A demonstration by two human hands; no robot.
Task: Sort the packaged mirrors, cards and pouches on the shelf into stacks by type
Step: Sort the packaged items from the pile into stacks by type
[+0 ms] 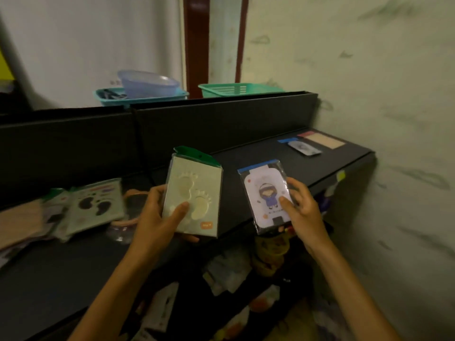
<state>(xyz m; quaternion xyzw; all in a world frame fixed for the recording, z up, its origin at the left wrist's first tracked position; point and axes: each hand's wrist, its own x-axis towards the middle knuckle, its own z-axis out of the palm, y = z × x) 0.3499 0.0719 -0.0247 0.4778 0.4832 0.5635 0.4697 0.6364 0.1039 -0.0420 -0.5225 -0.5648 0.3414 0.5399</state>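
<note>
Black shelf (283,153) runs along a pale wall. At six o'clock, left hand (157,217) grips a green-topped packaged card with raised white footprints (194,195); right hand (301,207) pinches a blue-topped packaged mirror with a cartoon figure (266,195). At nine o'clock lies a loose pile of packets (73,207); at two o'clock, two packets (312,143).

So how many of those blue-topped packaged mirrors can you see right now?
2. One blue-topped packaged mirror with a cartoon figure is in the right hand's grip; another lies at the black shelf's far right end. More may hide in the left pile.
</note>
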